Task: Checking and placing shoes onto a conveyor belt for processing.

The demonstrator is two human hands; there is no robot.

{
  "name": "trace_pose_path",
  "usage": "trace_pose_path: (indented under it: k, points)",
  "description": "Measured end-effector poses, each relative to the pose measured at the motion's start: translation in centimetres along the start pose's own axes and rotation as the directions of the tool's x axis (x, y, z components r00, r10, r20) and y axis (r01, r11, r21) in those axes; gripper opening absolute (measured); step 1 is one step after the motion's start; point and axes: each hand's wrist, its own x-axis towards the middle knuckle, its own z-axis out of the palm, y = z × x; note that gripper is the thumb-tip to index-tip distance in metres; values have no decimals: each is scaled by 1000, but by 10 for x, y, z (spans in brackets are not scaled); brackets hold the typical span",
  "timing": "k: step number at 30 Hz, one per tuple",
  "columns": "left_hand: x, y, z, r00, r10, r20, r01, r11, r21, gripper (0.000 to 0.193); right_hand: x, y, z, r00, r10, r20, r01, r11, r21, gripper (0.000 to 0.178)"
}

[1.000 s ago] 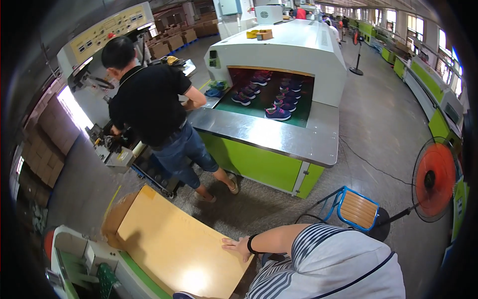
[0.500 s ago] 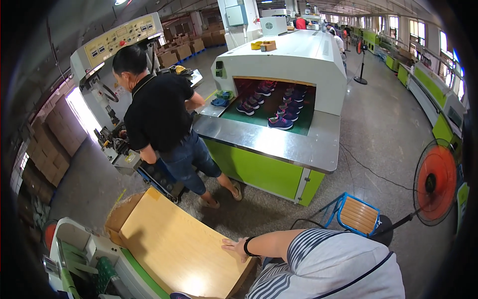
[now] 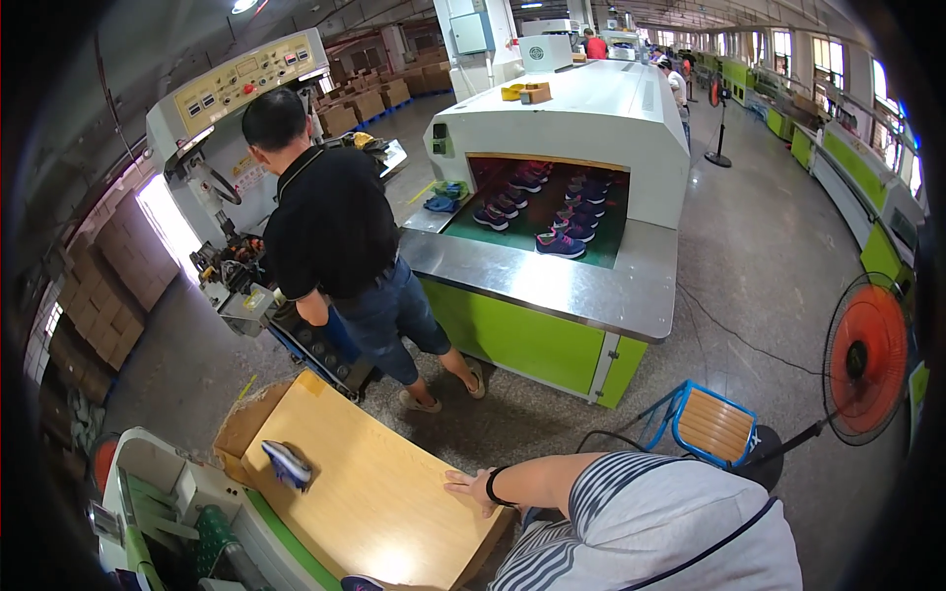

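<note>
My right hand [image 3: 474, 490], with a black band at the wrist, rests on the near right edge of a light wooden board [image 3: 389, 473]. Its fingers are stretched out and hold nothing. A blue and white shoe [image 3: 286, 463] is over the left part of the board, tilted, well apart from my hand; whether it lies still I cannot tell. Part of another dark purple shoe [image 3: 361, 583] shows at the lower picture edge. My left hand does not show.
A person in a black shirt [image 3: 330, 222] stands beyond the board at a machine with a control panel [image 3: 241, 84]. Behind, rows of shoes [image 3: 562, 241] lie in the opening of a white and green conveyor machine [image 3: 552, 325]. A stool [image 3: 708, 426] and a fan [image 3: 859, 360] stand right.
The blue and white shoe has appeared over the board's left part. The person in black has shifted slightly right in the picture. My right hand stays on the board's edge.
</note>
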Motion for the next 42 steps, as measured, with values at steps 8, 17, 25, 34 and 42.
trace_pose_path:
  k: [8, 17, 25, 34, 42]
  points:
    - [-77, -4, -95, 976, -132, -171, 134, 991, -1, 68, 7, -18, 2, 999, -39, 25, 41, 998, -55, 133]
    - [-60, 137, -61, 874, -420, -245, 487, 763, 425, 68, -14, -40, -18, 966, -174, -192, 69, 886, -459, 83]
    - [-74, 130, -69, 878, -379, -292, 473, 776, 417, 71, 105, -161, -88, 630, -763, -146, 695, 637, -332, 45]
    - [-70, 134, -70, 853, -440, -280, 521, 750, 407, 70, 318, -249, -207, 575, -669, -472, 399, 732, -552, 65]
    - [-66, 137, -70, 851, -465, -245, 525, 739, 422, 69, 271, -185, -167, 788, -539, -299, 417, 823, -385, 43]
